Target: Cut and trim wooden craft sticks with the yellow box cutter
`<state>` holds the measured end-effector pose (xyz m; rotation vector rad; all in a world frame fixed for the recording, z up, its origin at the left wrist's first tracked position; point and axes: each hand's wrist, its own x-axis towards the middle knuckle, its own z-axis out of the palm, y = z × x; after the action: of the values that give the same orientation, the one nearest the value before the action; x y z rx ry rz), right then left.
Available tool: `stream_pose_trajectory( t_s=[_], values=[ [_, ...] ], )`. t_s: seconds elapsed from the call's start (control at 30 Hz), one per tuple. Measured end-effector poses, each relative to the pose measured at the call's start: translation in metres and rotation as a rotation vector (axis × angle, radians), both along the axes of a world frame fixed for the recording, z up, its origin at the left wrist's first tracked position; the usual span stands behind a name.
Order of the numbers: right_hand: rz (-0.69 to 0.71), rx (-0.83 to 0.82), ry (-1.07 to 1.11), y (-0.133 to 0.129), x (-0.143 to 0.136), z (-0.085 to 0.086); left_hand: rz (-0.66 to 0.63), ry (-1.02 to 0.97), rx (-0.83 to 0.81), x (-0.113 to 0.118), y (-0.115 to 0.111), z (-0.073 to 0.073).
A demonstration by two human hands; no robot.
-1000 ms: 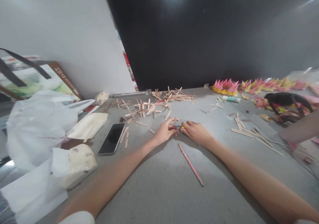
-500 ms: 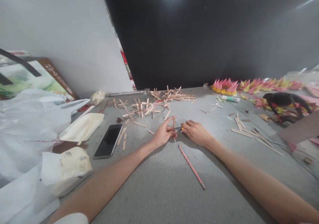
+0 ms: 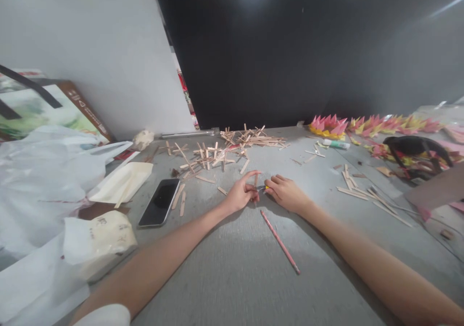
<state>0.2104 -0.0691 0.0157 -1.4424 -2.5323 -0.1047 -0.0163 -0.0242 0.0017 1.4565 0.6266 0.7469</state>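
Observation:
Between the fingers of my left hand (image 3: 240,194) a wooden craft stick (image 3: 256,178) is pinched, standing roughly upright, its lower part hidden by the fingers. My right hand (image 3: 284,192) is closed on a small utility knife (image 3: 266,187) with a yellow part showing; its thin blade points left and meets the stick. Just below both hands lies a red pencil (image 3: 280,241), slanting on the grey table. Behind my left hand are loose craft sticks, one of them a short stick (image 3: 245,165).
A pile of craft sticks (image 3: 253,137) spreads at the back. On the left lie a phone (image 3: 159,203), a paper tray (image 3: 125,183) and plastic bags (image 3: 54,181). Pink and yellow folded-paper decorations (image 3: 328,125), a glue stick (image 3: 336,144) and black headphones (image 3: 416,145) are on the right.
The stick in my left hand has tilted slightly, and the knife blade sits a little lower against it. Both hands stay almost in place; the view has shifted slightly.

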Motion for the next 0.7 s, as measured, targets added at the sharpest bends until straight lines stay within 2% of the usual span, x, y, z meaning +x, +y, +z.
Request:
stream_pose_trajectory(
  t_s=[0.13,0.3,0.4,0.5,0.57,0.7],
  values=[
    [-0.005,0.015,0.035,-0.003,0.001,-0.004,0.007,-0.025,-0.003,0.001,-0.001,0.001],
    [-0.215,0.029,0.038,-0.001,0.004,-0.009,0.301,-0.135,-0.007,-0.002,0.007,0.002],
    [-0.262,0.049,0.016,-0.009,-0.004,-0.002,0.368,-0.152,-0.001,-0.003,0.009,0.001],
    [-0.272,0.059,-0.017,-0.037,-0.023,0.010,0.329,-0.129,0.025,-0.002,0.007,-0.001],
    [-0.178,-0.005,-0.041,-0.065,-0.037,0.014,0.298,-0.116,0.035,-0.001,0.006,-0.002],
    [-0.058,-0.042,-0.084,-0.123,-0.048,0.004,0.284,-0.125,0.023,0.001,0.006,-0.004]
  ],
)
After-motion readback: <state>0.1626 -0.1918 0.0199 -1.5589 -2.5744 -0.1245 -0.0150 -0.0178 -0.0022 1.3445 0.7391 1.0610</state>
